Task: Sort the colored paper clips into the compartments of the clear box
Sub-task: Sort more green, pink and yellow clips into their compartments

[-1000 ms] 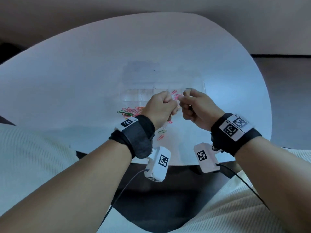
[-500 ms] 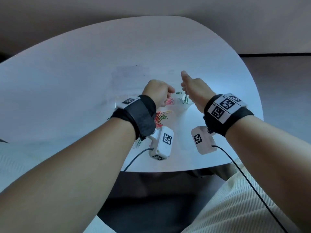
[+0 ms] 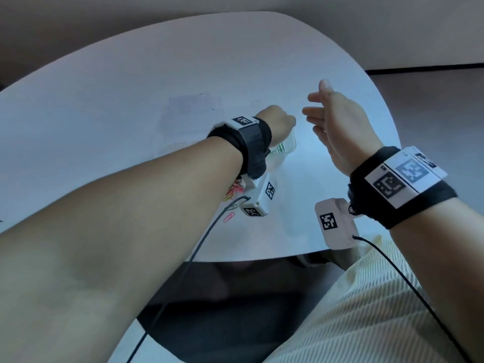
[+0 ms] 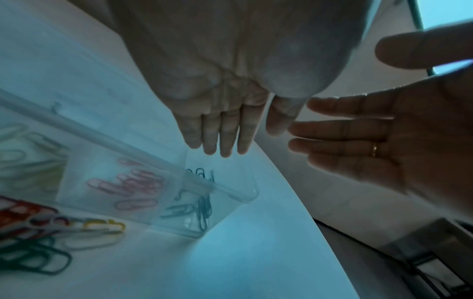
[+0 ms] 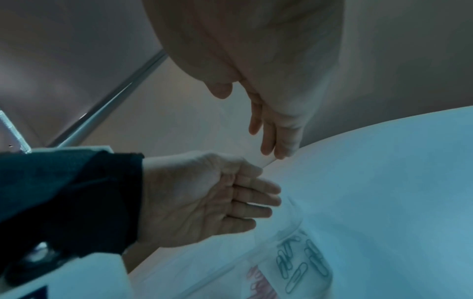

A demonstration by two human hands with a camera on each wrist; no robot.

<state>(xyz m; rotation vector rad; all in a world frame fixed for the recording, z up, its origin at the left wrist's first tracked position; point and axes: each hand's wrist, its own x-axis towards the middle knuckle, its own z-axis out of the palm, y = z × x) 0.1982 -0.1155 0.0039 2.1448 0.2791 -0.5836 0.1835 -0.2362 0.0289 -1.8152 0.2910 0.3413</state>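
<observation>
Both hands hover over the white table [image 3: 131, 100], fingers straight and holding nothing: the left hand [image 3: 279, 121] just above the clear box [image 4: 230, 192], the right hand [image 3: 337, 119] at its three o'clock, apart from it. The box's end compartment holds green clips [image 4: 202, 210], the next one pink clips [image 4: 133, 188]. Loose clips [image 4: 38, 238] lie against its near wall, around six o'clock. The box's far rim is blurred, perhaps a lid.
</observation>
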